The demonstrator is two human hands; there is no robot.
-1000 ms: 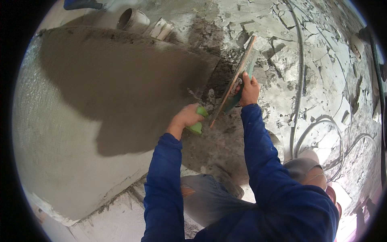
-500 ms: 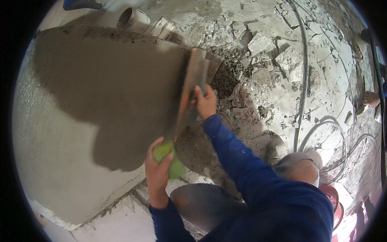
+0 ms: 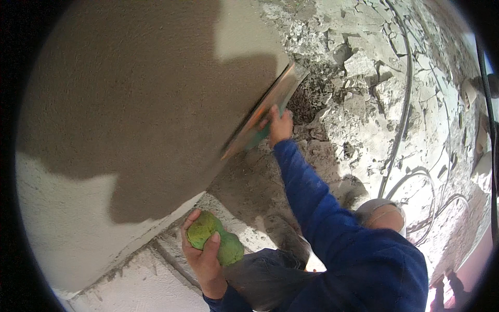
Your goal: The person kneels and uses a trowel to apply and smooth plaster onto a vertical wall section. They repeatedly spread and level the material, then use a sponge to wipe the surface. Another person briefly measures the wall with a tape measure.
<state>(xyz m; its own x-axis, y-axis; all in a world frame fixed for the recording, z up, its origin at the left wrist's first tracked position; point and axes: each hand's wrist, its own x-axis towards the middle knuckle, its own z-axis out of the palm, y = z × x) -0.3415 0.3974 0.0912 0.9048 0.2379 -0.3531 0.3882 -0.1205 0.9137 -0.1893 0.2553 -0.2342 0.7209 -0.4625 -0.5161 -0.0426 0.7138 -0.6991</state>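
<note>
My right hand [image 3: 281, 128] is closed round the green handle of a long flat plastering trowel [image 3: 288, 89]. The trowel slants along the right edge of a smooth grey plastered wall [image 3: 140, 99], one long edge close to the surface; the frame does not show whether it touches. Low in the middle, my left hand [image 3: 204, 260] grips a yellow-green sponge [image 3: 228, 248] with two rounded lobes. The thumb lies across the sponge's narrow waist. The sponge is apart from the wall, just off its lower edge.
Broken rubble [image 3: 358, 65] covers the ground on the right. A grey hose [image 3: 407, 83] runs over it and loops near my bent knee [image 3: 384, 216]. A dark cable [image 3: 487, 114] hangs at the far right. My shadow falls across the plaster.
The trowel has tilted from nearly upright to a diagonal and moved slightly right. My left hand has come down, away from the wall, turning the sponge's face into view. The view has shifted.
</note>
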